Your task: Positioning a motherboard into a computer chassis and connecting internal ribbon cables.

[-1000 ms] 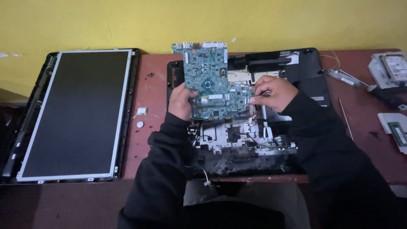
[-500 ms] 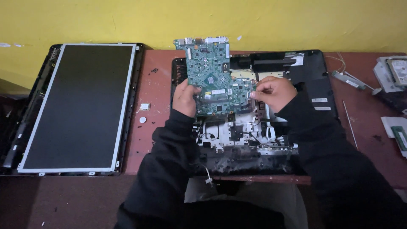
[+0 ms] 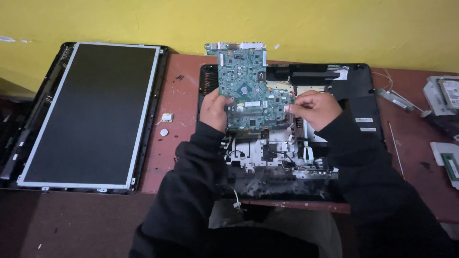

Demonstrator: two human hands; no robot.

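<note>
A green circuit board [image 3: 246, 88] is lifted above an opened black computer chassis [image 3: 354, 91] on a reddish table. My left hand [image 3: 214, 110] grips the board's left edge. My right hand [image 3: 313, 109] pinches the board's right edge. Both arms wear dark sleeves. Below the board, the chassis shows a bare metal frame with loose cables [image 3: 272, 155].
A large flat display panel [image 3: 93, 112] in its black frame lies to the left. A small chip [image 3: 167, 117] and a white round piece [image 3: 164, 132] sit between panel and chassis. A drive [image 3: 449, 93], a thin rod [image 3: 395, 148] and a memory stick [image 3: 450, 166] lie at right. A yellow wall runs behind.
The circuit board and both hands stay in nearly the same hold; the board looks tipped slightly more upright, and the view has shifted a little.
</note>
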